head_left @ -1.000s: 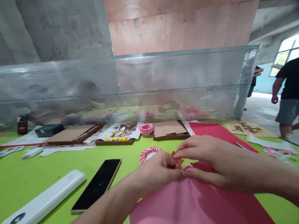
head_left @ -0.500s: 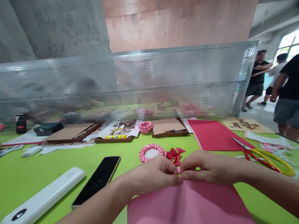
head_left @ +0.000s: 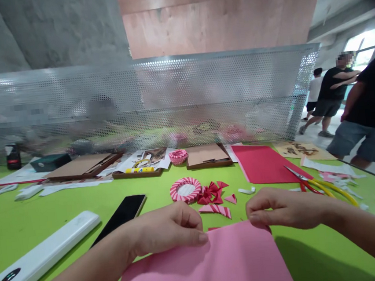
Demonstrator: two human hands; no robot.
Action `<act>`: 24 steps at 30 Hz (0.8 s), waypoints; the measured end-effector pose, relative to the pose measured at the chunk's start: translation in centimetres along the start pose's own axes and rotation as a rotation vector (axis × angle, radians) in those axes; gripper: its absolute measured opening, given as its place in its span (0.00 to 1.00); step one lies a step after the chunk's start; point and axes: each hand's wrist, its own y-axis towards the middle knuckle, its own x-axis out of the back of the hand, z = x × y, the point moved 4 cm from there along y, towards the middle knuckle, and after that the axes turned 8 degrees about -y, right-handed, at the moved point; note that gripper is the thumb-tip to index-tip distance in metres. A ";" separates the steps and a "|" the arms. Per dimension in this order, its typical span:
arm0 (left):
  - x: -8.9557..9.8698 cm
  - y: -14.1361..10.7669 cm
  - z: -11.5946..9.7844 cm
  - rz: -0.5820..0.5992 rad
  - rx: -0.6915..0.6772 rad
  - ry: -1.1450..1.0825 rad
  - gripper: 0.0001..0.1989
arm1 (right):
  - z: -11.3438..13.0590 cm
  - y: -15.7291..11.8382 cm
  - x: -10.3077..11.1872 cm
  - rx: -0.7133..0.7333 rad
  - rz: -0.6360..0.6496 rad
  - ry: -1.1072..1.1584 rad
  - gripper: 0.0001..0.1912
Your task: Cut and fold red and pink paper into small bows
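Note:
A large sheet of pink paper [head_left: 213, 266] is held up by its far edge in front of me. My left hand [head_left: 174, 225] pinches that edge left of its middle, thumb towards me. At the sheet's far right corner, my right hand [head_left: 280, 206] grips it between thumb and curled fingers. Just beyond the hands lie a red-and-pink striped paper ring [head_left: 185, 190], folded red paper pieces [head_left: 214, 192], a small pink triangle [head_left: 231, 199] and a curved striped strip [head_left: 216, 209].
A dark phone [head_left: 123, 215] and a long white device [head_left: 46, 258] lie to the left. Scissors [head_left: 324, 185] rest by a red sheet [head_left: 269, 162] at the right. Trays [head_left: 137, 174] line the perforated metal screen [head_left: 219, 93]. People [head_left: 331, 82] stand beyond.
My hands have moved apart along the paper's far edge, the left going left and the right going right. The sheet has shifted left, and small paper pieces between the hands are uncovered.

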 end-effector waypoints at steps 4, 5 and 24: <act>-0.1 0.0 -0.2 0.021 -0.015 0.040 0.10 | -1.2 -1.0 -0.2 -0.044 0.018 0.089 0.15; -0.1 0.0 -0.2 0.029 -0.019 0.050 0.10 | -1.9 -1.4 -0.2 -0.072 0.024 0.118 0.15; -0.5 1.1 -3.0 0.000 -0.202 0.227 0.14 | 3.3 1.8 -0.1 0.022 -0.228 -0.366 0.16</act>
